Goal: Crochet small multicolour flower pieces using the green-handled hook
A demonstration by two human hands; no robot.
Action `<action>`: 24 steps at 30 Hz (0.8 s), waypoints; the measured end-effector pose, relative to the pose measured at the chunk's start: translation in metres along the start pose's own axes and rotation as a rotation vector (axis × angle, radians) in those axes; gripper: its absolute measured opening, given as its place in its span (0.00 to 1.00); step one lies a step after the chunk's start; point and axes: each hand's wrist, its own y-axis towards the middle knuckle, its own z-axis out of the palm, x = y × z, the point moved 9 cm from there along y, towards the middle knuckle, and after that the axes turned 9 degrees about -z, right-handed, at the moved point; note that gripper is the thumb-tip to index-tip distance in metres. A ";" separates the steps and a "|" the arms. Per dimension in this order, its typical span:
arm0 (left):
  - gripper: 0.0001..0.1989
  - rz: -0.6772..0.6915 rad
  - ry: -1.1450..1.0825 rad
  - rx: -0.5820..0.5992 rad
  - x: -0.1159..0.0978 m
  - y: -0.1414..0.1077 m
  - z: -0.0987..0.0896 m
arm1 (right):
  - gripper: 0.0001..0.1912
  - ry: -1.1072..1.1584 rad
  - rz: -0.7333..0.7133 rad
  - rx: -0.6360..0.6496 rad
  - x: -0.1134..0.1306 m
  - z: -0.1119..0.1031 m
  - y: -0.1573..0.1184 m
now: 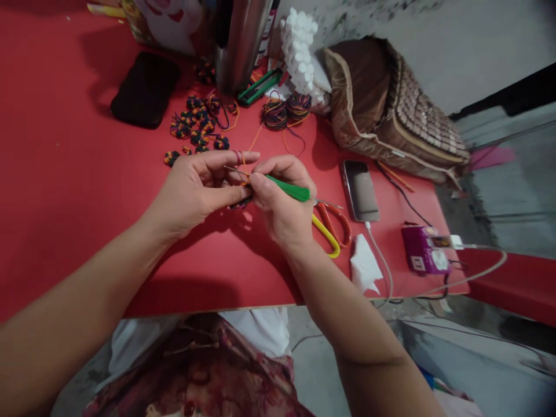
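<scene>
My right hand point(282, 200) is closed round a crochet hook with a green handle point(293, 188), its thin metal tip pointing left. My left hand point(204, 182) pinches a small dark and orange crocheted piece point(241, 202), largely hidden by the fingers. Orange yarn point(256, 139) runs from the left index finger up to dark multicoloured yarn bundles point(284, 111). The hook's tip lies over the piece, between the two hands. Behind the left hand lie several small dark and orange crocheted pieces point(200, 119).
Scissors point(336, 226) with red and yellow handles lie right of my right hand. Farther right are a phone point(360, 191) on a cable, white tissue point(365, 263) and a purple power box point(423, 249). Behind stand a brown bag point(369, 98), a metal bottle point(243, 46) and a black object point(145, 90).
</scene>
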 end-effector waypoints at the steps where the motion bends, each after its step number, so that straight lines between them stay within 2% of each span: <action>1: 0.16 0.004 0.012 0.010 -0.001 0.000 0.001 | 0.14 -0.044 -0.055 0.012 0.006 0.000 0.001; 3: 0.15 0.023 0.025 0.015 -0.003 -0.001 0.001 | 0.08 -0.130 -0.147 0.071 0.018 0.002 0.002; 5: 0.16 0.048 0.030 -0.001 -0.006 0.000 -0.001 | 0.05 -0.190 -0.170 0.129 0.023 0.005 0.003; 9: 0.19 0.064 0.047 -0.029 -0.007 0.001 -0.005 | 0.04 -0.125 -0.064 0.143 0.012 0.001 0.004; 11: 0.14 0.054 0.047 -0.036 -0.005 0.001 -0.007 | 0.04 -0.007 0.008 0.116 0.002 -0.001 0.004; 13: 0.03 0.047 0.050 -0.042 -0.004 0.001 -0.008 | 0.06 0.113 0.071 0.076 -0.008 -0.003 0.006; 18: 0.20 0.071 0.076 -0.059 -0.006 0.001 -0.008 | 0.11 0.229 0.183 0.056 -0.019 -0.004 0.009; 21: 0.24 0.013 0.060 -0.040 -0.003 0.006 -0.008 | 0.15 0.254 0.186 0.042 -0.019 -0.007 0.011; 24: 0.21 -0.077 -0.082 0.031 0.001 0.011 -0.008 | 0.14 0.291 0.202 0.027 -0.020 -0.008 0.012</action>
